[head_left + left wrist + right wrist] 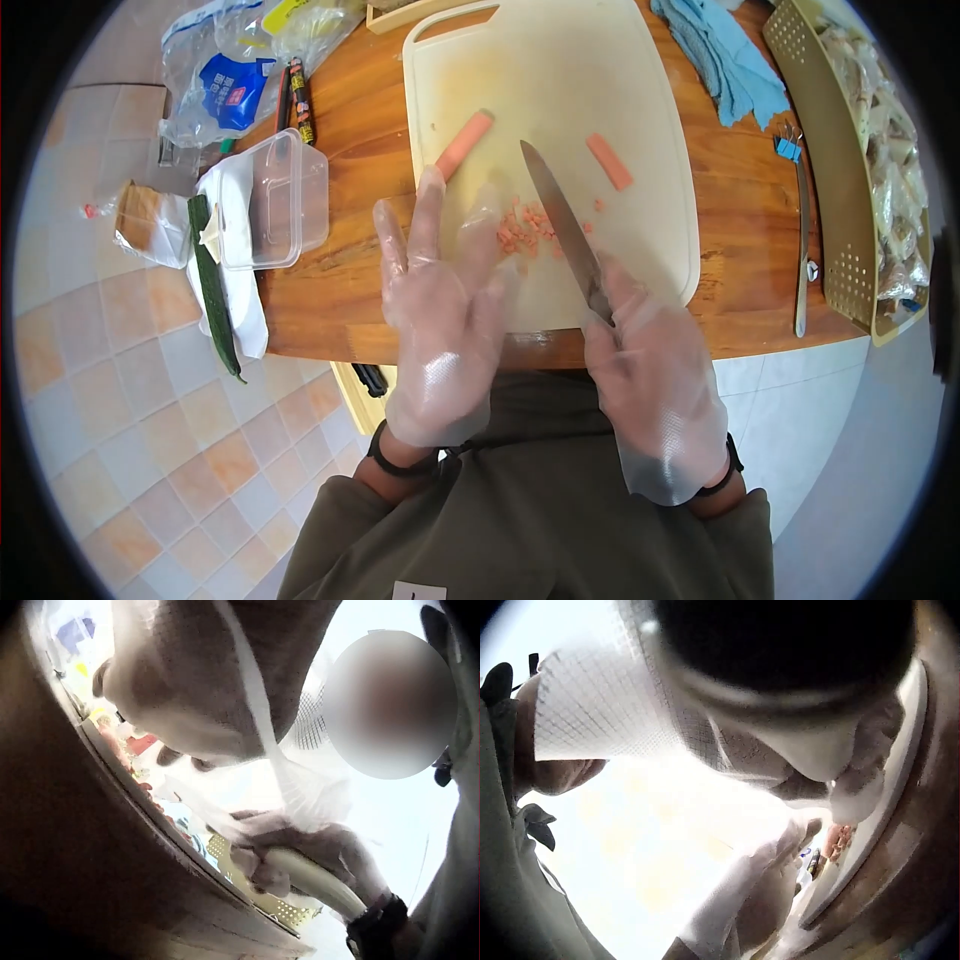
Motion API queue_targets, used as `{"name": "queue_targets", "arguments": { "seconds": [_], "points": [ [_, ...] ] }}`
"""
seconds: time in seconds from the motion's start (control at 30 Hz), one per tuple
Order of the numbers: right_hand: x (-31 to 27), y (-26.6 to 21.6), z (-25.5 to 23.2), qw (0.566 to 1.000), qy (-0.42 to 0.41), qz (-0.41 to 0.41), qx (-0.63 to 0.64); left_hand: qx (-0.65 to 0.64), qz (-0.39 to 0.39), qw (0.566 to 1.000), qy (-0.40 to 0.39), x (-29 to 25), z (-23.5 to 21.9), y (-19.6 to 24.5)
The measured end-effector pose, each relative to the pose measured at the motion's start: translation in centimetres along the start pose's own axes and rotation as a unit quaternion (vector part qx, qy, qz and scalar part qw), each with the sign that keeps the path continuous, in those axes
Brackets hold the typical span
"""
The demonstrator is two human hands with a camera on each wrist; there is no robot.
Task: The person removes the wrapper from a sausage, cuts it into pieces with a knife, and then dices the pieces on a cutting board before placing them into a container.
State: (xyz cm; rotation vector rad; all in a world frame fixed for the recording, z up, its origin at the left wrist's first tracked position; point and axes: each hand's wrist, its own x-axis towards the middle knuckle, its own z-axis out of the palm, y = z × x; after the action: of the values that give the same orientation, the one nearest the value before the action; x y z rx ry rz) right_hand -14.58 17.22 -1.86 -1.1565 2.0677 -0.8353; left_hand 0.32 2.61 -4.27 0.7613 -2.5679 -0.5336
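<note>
In the head view, a knife (pixel 562 218) slants across the white cutting board (pixel 560 80), its handle gripped by my right hand (pixel 655 375) in a clear plastic glove. Beside the blade lies a small heap of diced pink-orange pieces (pixel 525 228). My gloved left hand (pixel 440 290) is spread over the board's near left part, one fingertip right at the lower end of a pink-orange stick (pixel 465 143). A shorter pink-orange stick (pixel 609 162) lies right of the blade. The right wrist view shows some diced pieces (pixel 840 840) past my fingers.
Left of the board are a clear plastic container (pixel 290 200), a cucumber (pixel 212 285) on white paper, and plastic packaging (pixel 235 85). A blue cloth (pixel 725 60), a long metal utensil (pixel 803 250) and a perforated basket (pixel 840 180) of bagged items stand to the right.
</note>
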Motion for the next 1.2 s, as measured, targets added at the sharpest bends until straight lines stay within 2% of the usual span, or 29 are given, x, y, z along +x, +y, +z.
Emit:
{"name": "queue_targets", "arguments": {
  "seconds": [0.03, 0.07, 0.1, 0.13, 0.2, 0.23, 0.27, 0.3, 0.37, 0.43, 0.5, 0.53, 0.57, 0.6, 0.63, 0.7, 0.73, 0.8, 0.87, 0.9, 0.97, 1.07, 1.13, 1.2],
  "points": [
    [-0.2, -0.3, 0.0, 0.998, -0.004, 0.008, -0.067, 0.001, -0.001, 1.000, -0.002, 0.1, 0.1, 0.0],
    [-0.3, -0.4, 0.0, 0.991, -0.008, 0.015, -0.134, -0.095, -0.039, 0.994, 0.028, 0.1, 0.4, 0.2],
    [-0.4, -0.4, 0.0, 0.991, -0.009, 0.016, -0.132, -0.189, -0.078, 0.977, 0.059, 0.1, 0.6, 0.2],
    [-0.4, -0.3, -0.2, 0.989, -0.009, 0.002, -0.150, -0.189, -0.078, 0.977, 0.057, -0.1, 0.7, 0.0],
    [-0.7, 0.1, 0.1, 0.986, -0.009, -0.009, -0.165, -0.305, -0.133, 0.936, 0.117, -0.6, 1.0, -0.3],
    [-1.0, 0.6, 0.7, 0.973, 0.023, -0.015, -0.231, -0.303, -0.132, 0.937, 0.112, -0.5, 0.9, -0.1],
    [-1.2, 1.0, 1.0, 0.954, 0.055, -0.020, -0.294, -0.357, -0.188, 0.906, 0.126, -0.2, 0.6, 0.2],
    [-1.4, 1.2, 1.0, 0.955, 0.056, -0.016, -0.290, -0.408, -0.244, 0.869, 0.139, 0.0, 0.4, 0.4],
    [-1.5, 1.4, 0.5, 0.929, 0.038, -0.034, -0.366, -0.418, -0.240, 0.864, 0.143, 0.1, -0.3, 1.0],
    [-1.4, 0.4, -0.8, 0.942, 0.019, -0.019, -0.334, -0.429, -0.235, 0.859, 0.151, 0.2, -0.5, 1.3],
    [-1.3, 0.2, -1.4, 0.952, -0.003, -0.008, -0.306, -0.298, -0.218, 0.917, 0.155, 0.1, -0.6, 1.1],
    [-1.4, 0.3, -1.5, 0.959, 0.000, -0.010, -0.284, -0.298, -0.217, 0.917, 0.155, 0.1, -0.6, 0.8],
    [-1.5, 0.4, -1.7, 0.965, 0.001, -0.012, -0.262, -0.181, -0.136, 0.962, 0.150, 0.1, -0.6, 0.5],
    [-1.6, 0.6, -1.6, 0.965, 0.001, -0.012, -0.262, -0.061, -0.051, 0.987, 0.141, 0.1, -0.6, 0.3],
    [-1.6, 0.9, -1.5, 0.955, 0.018, -0.030, -0.295, -0.061, -0.051, 0.987, 0.142, 0.2, -0.5, 0.5],
    [-1.7, 1.2, -1.5, 0.943, 0.035, -0.049, -0.327, 0.004, 0.039, 0.996, 0.085, 0.3, -0.3, 1.3],
    [-1.7, 1.3, -1.6, 0.934, 0.034, -0.063, -0.351, 0.004, 0.039, 0.996, 0.085, 0.5, -0.6, 1.9],
    [-1.7, 1.5, -1.7, 0.923, 0.034, -0.078, -0.375, 0.108, 0.083, 0.990, -0.039, 1.1, -1.2, 3.1],
    [-1.9, 1.9, -1.9, 0.917, 0.044, -0.121, -0.377, 0.077, 0.067, 0.993, -0.056, 0.5, -0.7, 2.3],
    [-1.9, 2.2, -2.1, 0.918, 0.044, -0.120, -0.376, 0.070, 0.085, 0.992, -0.068, 0.6, -0.6, 2.1],
    [-1.6, 2.6, -2.5, 0.905, 0.060, -0.175, -0.383, 0.063, 0.104, 0.989, -0.079, 0.7, -0.6, 1.8],
    [-1.7, 2.7, -2.6, 0.897, 0.070, -0.174, -0.400, 0.062, 0.123, 0.986, -0.094, 1.0, -0.6, 1.9],
    [-1.7, 2.7, -2.8, 0.898, 0.063, -0.170, -0.400, 0.105, 0.070, 0.981, -0.145, 1.6, -0.6, 2.4],
    [-1.8, 2.8, -2.9, 0.900, 0.056, -0.164, -0.400, 0.112, 0.070, 0.979, -0.152, 2.0, -0.6, 2.3]
  ]
}}
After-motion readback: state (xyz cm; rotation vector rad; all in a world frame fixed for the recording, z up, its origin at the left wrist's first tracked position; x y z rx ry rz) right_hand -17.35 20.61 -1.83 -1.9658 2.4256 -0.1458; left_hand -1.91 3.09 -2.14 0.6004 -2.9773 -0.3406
